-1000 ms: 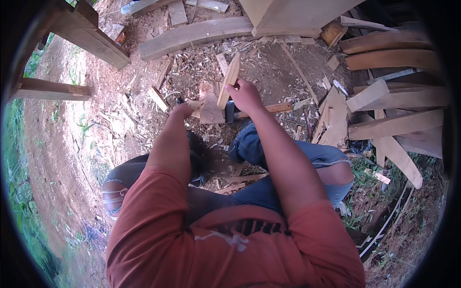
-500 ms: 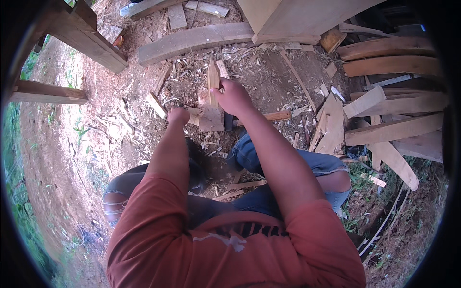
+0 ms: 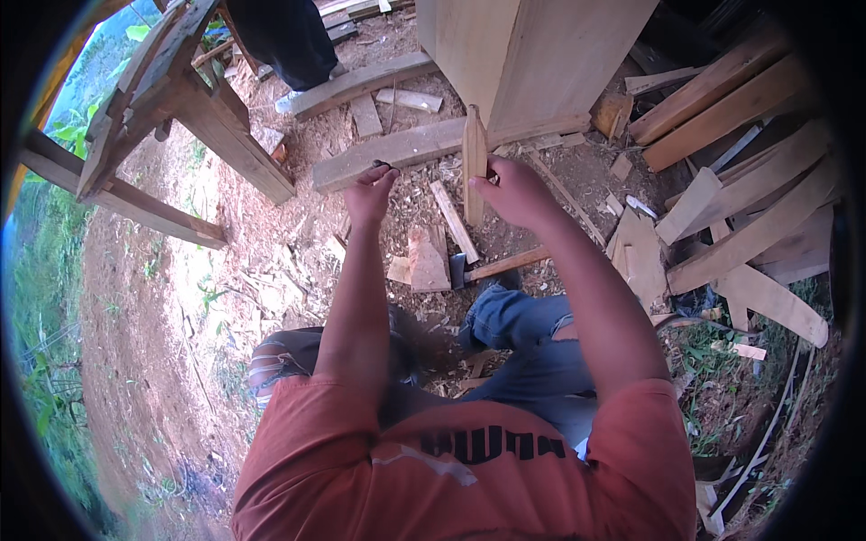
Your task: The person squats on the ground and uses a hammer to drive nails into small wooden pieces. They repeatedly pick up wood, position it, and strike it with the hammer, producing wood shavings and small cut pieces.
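Note:
My right hand (image 3: pixel 516 191) grips a short pointed wooden stake (image 3: pixel 474 171), held upright above the ground. My left hand (image 3: pixel 369 193) is raised to the left of it, fingers pinched on a small dark object (image 3: pixel 382 166) too small to name. Below and between my hands a chopping block (image 3: pixel 428 261) of pale wood rests among chips. Beside the block lies a hatchet, its dark blade (image 3: pixel 457 270) against the block and its wooden handle (image 3: pixel 511 262) running right.
Curved planks (image 3: pixel 397 149) lie ahead, in front of a large pale wooden panel (image 3: pixel 559 68). Stacked boards (image 3: pixel 749 216) fill the right side. A wooden frame (image 3: pixel 239 149) stands at left. At the top, a person's dark trouser leg (image 3: pixel 284 41) shows.
Both hands have lifted away from the block, the right one carrying the stake up and forward. My left hand now pinches a small dark object. The view has tilted up, bringing a person's leg into sight.

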Demonstrator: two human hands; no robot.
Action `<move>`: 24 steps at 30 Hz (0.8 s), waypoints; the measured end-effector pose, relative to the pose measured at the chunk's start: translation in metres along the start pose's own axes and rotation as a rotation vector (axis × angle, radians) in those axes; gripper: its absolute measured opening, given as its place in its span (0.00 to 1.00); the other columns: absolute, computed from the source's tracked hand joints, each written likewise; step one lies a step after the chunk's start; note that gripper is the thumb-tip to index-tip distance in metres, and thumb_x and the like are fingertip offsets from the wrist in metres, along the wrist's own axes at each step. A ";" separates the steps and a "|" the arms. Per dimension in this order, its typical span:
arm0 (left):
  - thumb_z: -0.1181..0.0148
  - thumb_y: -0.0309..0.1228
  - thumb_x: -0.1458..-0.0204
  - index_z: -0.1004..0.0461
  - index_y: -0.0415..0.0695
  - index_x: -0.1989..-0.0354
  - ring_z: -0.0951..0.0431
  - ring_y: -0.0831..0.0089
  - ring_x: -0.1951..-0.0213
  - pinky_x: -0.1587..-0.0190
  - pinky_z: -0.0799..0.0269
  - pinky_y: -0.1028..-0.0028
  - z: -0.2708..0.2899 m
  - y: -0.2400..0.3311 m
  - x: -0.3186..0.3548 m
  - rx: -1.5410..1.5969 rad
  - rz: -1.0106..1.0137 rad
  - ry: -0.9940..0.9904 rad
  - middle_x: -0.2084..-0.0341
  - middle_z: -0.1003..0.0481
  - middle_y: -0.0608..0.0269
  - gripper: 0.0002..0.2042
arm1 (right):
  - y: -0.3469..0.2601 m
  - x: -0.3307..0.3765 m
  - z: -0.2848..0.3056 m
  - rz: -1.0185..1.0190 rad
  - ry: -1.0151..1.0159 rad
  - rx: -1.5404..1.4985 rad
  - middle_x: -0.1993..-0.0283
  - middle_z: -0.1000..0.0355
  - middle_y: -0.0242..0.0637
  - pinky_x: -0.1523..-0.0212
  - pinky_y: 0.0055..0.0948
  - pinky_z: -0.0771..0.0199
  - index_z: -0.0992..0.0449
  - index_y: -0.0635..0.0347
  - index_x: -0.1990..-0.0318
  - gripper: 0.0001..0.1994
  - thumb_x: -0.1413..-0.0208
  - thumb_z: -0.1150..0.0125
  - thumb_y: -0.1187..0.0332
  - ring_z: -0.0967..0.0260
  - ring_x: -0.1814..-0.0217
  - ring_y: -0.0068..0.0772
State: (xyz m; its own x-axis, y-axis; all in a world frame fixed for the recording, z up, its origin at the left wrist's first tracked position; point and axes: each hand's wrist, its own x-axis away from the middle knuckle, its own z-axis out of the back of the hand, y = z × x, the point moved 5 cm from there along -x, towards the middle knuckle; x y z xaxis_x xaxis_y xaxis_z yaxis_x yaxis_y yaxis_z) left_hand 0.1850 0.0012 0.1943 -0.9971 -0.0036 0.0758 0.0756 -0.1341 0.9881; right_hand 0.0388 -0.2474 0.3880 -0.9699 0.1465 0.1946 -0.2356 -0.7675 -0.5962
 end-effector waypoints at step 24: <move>0.32 0.16 0.42 0.22 0.44 0.38 0.16 0.65 0.48 0.44 0.18 0.60 0.082 0.227 0.131 0.739 -0.190 -0.788 0.47 0.17 0.54 0.23 | -0.076 0.146 0.040 0.451 0.029 -0.083 0.60 0.22 0.49 0.59 0.52 0.23 0.26 0.58 0.46 0.14 0.35 0.37 0.65 0.20 0.58 0.59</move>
State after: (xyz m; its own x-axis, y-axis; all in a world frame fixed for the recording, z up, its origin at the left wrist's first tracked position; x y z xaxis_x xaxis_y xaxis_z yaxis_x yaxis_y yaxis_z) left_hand 0.0720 0.0518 0.4394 -0.7288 0.6240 -0.2820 0.1685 0.5626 0.8094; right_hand -0.0820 -0.1923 0.4927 -0.9777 -0.1723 -0.1199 0.2075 -0.7063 -0.6768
